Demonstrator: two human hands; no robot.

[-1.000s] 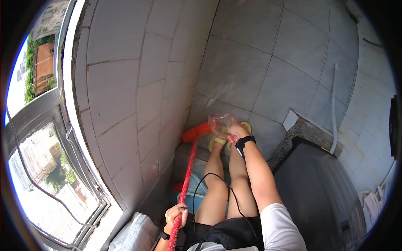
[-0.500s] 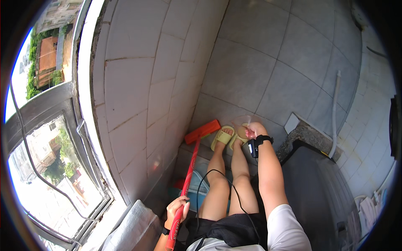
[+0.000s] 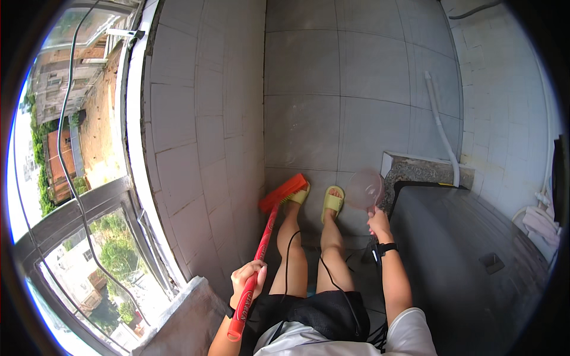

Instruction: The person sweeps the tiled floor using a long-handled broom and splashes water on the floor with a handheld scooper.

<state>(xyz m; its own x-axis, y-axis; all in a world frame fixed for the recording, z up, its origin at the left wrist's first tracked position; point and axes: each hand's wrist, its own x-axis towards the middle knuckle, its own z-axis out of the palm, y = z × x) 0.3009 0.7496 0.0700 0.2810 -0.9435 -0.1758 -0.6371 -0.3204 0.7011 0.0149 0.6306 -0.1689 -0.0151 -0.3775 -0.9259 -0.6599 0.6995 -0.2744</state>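
Observation:
My left hand [image 3: 247,279] is wrapped around the red handle of a broom [image 3: 268,234], near its upper end. The orange-red broom head [image 3: 281,193], with yellowish bristles, is beside my left foot and partly covers that slipper. In my right hand [image 3: 379,224] is the handle of a translucent, pinkish water dipper [image 3: 364,188]. Its round bowl hangs over the floor to the right of my right slipper [image 3: 333,202]. Whether the bowl has water in it cannot be made out.
Grey floor tiles [image 3: 303,130] stretch ahead between a tiled wall [image 3: 202,118] on the left and another on the right. A large dark grey box-like object [image 3: 457,255] stands close on my right, with a stone ledge [image 3: 415,163] and a white pipe [image 3: 442,133] beyond it. A window is at left.
My view has turned, and my feet stand farther apart. The dipper has moved from above my feet to their right. Both hands keep their holds; the blue container by my legs is now mostly hidden.

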